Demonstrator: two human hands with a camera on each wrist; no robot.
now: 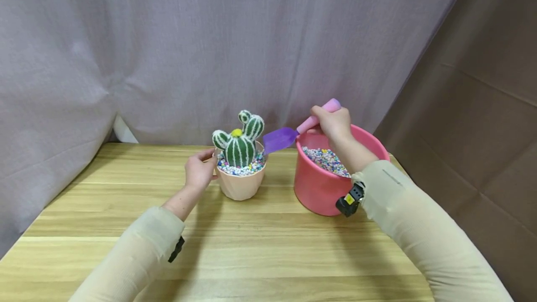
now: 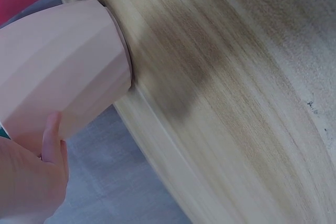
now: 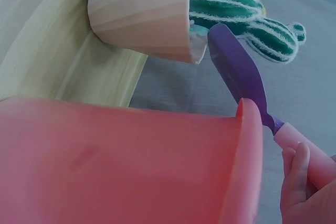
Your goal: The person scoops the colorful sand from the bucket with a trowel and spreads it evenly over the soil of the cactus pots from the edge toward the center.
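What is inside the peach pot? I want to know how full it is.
The peach pot holds a green striped toy cactus standing in small multicoloured pebbles that reach about to the rim. Whatever lies under the pebbles, and the cactus's base, is covered.

No readable text, labels, brands or numbers anywhere: not on pot, bucket, trowel or worktop.

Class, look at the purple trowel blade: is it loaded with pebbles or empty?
Empty: the trowel blade shows bare purple, with no pebbles on it, near the cactus pot.
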